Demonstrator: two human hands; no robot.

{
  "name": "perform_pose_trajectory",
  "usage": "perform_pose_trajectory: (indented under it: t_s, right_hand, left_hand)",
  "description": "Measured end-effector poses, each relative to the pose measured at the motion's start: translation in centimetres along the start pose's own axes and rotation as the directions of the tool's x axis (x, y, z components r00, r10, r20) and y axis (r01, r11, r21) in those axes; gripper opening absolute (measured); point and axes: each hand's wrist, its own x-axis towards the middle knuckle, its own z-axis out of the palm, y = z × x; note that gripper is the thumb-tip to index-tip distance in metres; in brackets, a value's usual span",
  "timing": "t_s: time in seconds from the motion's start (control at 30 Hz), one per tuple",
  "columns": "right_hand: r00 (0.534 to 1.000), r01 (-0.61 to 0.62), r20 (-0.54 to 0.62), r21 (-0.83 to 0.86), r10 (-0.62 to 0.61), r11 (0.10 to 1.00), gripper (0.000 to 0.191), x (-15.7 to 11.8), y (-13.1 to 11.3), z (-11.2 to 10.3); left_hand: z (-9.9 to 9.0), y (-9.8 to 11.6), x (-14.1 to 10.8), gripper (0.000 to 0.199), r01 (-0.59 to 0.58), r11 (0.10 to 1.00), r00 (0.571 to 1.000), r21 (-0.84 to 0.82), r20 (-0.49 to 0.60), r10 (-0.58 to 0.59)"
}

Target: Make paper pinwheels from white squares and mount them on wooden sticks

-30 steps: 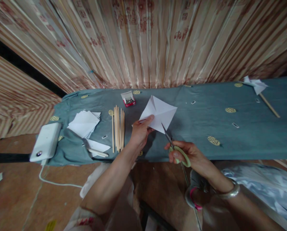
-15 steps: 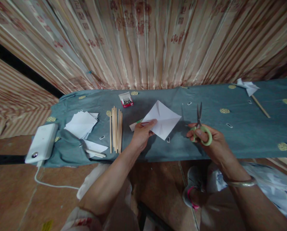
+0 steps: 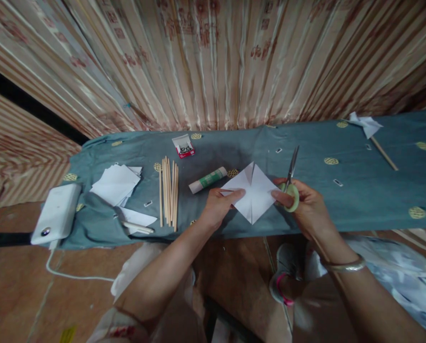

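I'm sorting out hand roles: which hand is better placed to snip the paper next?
Probably the right hand: it holds the scissors, close beside the paper. The left hand has no tool, pinching only the paper's left corner.

Partly obscured: the right hand (image 3: 307,202) covers part of the green scissor handles (image 3: 292,197); the small contents of the red-and-white box (image 3: 184,146) are indistinct; the far curtain (image 3: 213,66) is cropped by the upper edge.
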Motion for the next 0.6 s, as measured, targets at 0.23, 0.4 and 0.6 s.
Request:
perform_pose_trajectory:
  t_s: [0.23, 0.4, 0.6]
  right_hand:
    - [0.999, 0.017, 0.032, -0.041, -0.015, 0.999, 0.042, -0.13, -0.25, -0.08]
    - [1.0, 0.009, 0.029, -0.059, -0.007, 0.998, 0.043, 0.0, -0.38, -0.27]
    - [1.0, -0.017, 0.019, -0.073, 0.019, 0.997, 0.044, 0.02, -0.68, -0.44]
  left_hand:
    - [0.07, 0.16, -0.32, 0.029, -0.011, 1.0, 1.0, 0.024, -0.022, 0.012]
    - [0.0, 0.08, -0.22, 0.026, -0.01, 0.999, 0.999, 0.036, -0.039, 0.012]
    - [-0.43, 0.32, 0.03, 0.019, -0.031, 0.992, 0.999, 0.123, -0.024, 0.035]
